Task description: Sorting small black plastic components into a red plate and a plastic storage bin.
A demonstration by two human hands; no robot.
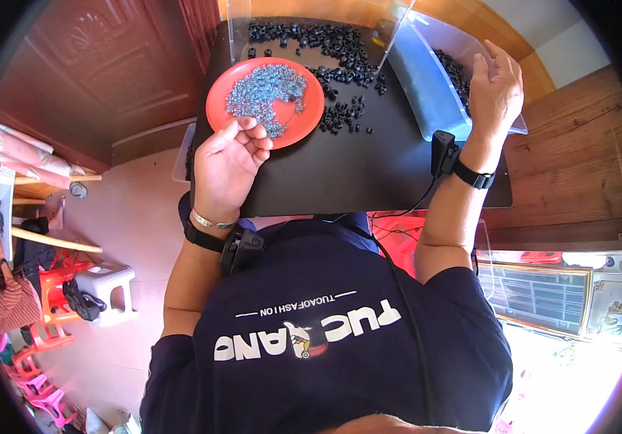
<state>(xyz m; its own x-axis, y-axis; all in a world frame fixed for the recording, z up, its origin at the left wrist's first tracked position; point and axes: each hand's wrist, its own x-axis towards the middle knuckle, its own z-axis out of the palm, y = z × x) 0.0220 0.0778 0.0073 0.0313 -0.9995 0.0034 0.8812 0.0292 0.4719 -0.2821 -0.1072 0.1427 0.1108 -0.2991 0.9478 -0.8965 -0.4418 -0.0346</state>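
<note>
My left hand (227, 163) rests on the black tabletop (369, 166) at the near rim of a round red plate (307, 119), fingers curled with their tips touching the plate's edge; I cannot tell if a small piece is pinched. The plate carries a heap of small grey-blue rings (264, 92). Beyond it lies a spread of small black rings (340, 50). My right hand (495, 90) hovers with fingers apart over a clear plastic tub (426, 87) with a blue inner side and more black rings in it.
A clear plastic box (238, 32) stands at the table's far edge. Wooden panelling runs along the right. On the floor to the left are a white stool (108, 282), red and pink stools (50, 311), and wooden sticks (50, 239). A framed panel (535, 296) lies lower right.
</note>
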